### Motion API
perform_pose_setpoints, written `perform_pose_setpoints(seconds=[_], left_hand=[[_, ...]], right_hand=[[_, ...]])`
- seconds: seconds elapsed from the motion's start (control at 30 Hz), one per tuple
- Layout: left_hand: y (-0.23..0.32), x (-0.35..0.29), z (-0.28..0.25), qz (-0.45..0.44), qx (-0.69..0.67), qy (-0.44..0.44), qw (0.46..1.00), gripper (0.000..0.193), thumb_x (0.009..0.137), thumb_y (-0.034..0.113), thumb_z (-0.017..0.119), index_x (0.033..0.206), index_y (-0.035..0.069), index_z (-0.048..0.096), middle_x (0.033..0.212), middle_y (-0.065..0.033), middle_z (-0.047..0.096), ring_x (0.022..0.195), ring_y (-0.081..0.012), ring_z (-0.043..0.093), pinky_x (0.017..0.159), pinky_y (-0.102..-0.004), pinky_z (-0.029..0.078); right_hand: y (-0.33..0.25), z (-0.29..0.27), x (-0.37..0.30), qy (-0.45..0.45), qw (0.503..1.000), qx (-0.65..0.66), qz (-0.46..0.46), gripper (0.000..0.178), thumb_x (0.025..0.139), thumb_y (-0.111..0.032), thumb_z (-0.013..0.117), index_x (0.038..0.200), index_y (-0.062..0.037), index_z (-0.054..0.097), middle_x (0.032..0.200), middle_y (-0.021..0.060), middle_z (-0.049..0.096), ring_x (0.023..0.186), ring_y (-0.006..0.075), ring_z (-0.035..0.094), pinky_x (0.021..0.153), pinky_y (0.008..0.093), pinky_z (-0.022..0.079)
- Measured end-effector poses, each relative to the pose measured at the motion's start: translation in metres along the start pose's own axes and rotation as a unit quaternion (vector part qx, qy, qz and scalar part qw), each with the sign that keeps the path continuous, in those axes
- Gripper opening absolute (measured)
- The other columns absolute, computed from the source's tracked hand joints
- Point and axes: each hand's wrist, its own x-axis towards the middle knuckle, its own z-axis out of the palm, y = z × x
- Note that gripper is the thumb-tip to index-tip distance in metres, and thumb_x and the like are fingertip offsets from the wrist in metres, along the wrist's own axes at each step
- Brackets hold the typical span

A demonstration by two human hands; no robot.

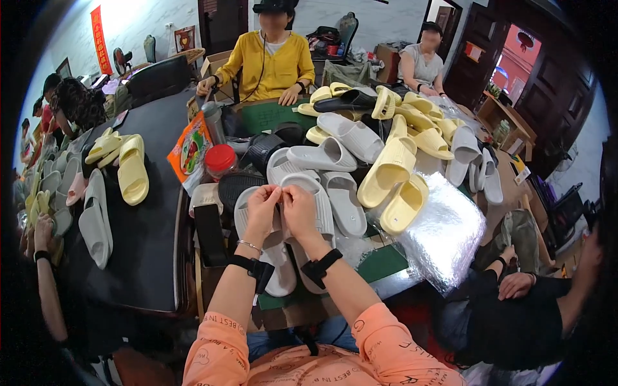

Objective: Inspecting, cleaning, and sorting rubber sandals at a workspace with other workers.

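Observation:
My left hand (261, 211) and my right hand (298, 210) meet fingertip to fingertip above the near part of the table. Both pinch closed, and whatever lies between them is too small or hidden to make out. Beneath them are pale grey slippers, one of them a grey slipper (279, 269) between my wrists. Just past my hands lies another grey slipper (322, 154) on its side among the pile. A black ridged slipper (239, 188) is close to my left hand.
Yellow slippers (388, 168) pile up on the right, beside a silver foil sheet (447, 225). To the left are a red-lidded jar (220, 159), an orange packet (188, 153), a black phone (208, 233) and a dark table (154, 244) with slippers. People sit across and alongside.

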Motion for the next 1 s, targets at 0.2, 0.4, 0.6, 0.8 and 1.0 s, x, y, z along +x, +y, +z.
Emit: perform_pose_setpoints(seconds=[0.2,0.4,0.6,0.8,1.0], left_hand=[[-0.003,0.0,0.0,0.011,0.005,0.02,1.0,0.01,0.086,0.011,0.056,0.087,0.001,0.057,0.08,-0.0011,0.057,0.072,-0.0065,0.051,0.067,-0.0191,0.041],[-0.009,0.007,-0.003,0.009,-0.122,0.061,0.991,0.007,0.089,0.01,0.05,0.09,0.003,0.05,0.072,-0.0007,0.052,0.065,-0.0084,0.049,0.063,-0.0212,0.042],[-0.007,0.009,0.003,0.005,-0.103,0.066,0.992,0.008,0.09,0.011,0.048,0.091,0.003,0.05,0.072,-0.0006,0.051,0.063,-0.0085,0.048,0.062,-0.0209,0.042],[0.022,0.002,-0.002,0.083,0.14,0.026,0.986,0.012,0.084,0.009,0.054,0.093,0.003,0.057,0.076,0.0,0.056,0.066,-0.0079,0.051,0.06,-0.0218,0.042],[0.081,0.007,-0.065,0.256,0.348,0.105,0.896,0.022,0.078,0.011,0.06,0.096,0.0,0.06,0.083,-0.0099,0.063,0.08,-0.0171,0.059,0.071,-0.0288,0.046]], right_hand=[[-0.01,-0.001,0.005,-0.009,0.998,-0.061,0.009,0.008,0.078,-0.008,0.056,0.075,-0.0006,0.057,0.069,0.0164,0.058,0.066,0.0342,0.054,0.059,0.0418,0.04],[-0.06,-0.058,-0.026,-0.062,0.988,-0.123,-0.064,0.006,0.075,-0.008,0.056,0.077,-0.0028,0.054,0.071,0.0145,0.054,0.07,0.0329,0.054,0.063,0.0429,0.042],[-0.056,-0.075,-0.083,-0.26,0.957,-0.129,0.003,0.025,0.07,-0.016,0.063,0.092,-0.0034,0.059,0.097,0.0183,0.053,0.094,0.0359,0.049,0.081,0.0409,0.041],[-0.031,-0.038,-0.089,-0.306,0.895,-0.323,-0.029,0.034,0.071,-0.025,0.061,0.1,-0.0071,0.057,0.099,0.0186,0.053,0.093,0.036,0.048,0.077,0.0481,0.036],[-0.038,-0.035,-0.076,-0.318,0.89,-0.325,-0.038,0.053,0.077,-0.018,0.057,0.125,-0.0023,0.042,0.096,0.0218,0.052,0.09,0.0387,0.048,0.08,0.0538,0.033]])
